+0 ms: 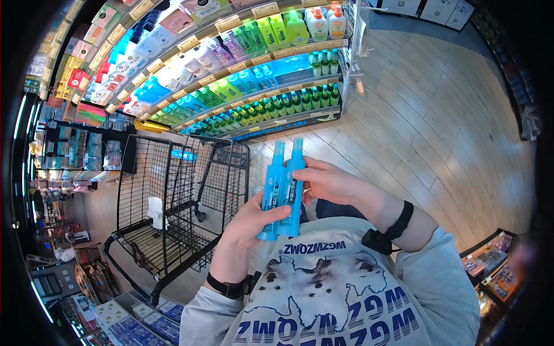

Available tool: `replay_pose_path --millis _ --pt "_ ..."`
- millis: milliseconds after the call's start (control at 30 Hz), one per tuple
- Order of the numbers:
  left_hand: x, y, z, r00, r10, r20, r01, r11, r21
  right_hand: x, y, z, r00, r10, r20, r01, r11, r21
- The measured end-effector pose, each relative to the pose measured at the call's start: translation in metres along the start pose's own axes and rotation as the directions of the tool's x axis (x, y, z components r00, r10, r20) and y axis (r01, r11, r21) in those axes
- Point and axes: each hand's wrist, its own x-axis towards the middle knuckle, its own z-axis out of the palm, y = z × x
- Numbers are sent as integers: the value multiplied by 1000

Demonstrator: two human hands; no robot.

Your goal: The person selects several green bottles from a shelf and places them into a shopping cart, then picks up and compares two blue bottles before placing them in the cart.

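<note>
From the head camera, the left hand [251, 222] and right hand [326, 181] hold two blue spray bottles [283, 190] upright, side by side at chest height, fingers clamped on them from both sides (labels too blurred to read). A black shopping cart [173, 202] stands just left, probably holding little, before stocked shelves [242, 75].

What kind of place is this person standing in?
Most likely a shop's personal-care aisle: long shelves of bright plastic bottles with price strips, a black wire shopping cart, and two slim blue spray bottles held in both hands.
</note>
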Motion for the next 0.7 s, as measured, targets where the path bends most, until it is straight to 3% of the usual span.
replay_pose_path --millis 467,700 --pt "-1 -6 -6 1000 0 12 -1 999 54 2 2 -1 1000 -13 -11 13 999 49" --pt "-2 -4 -3 999 -44 3 44 999 -8 1 3 -4 1000 -21 17 21 999 40"
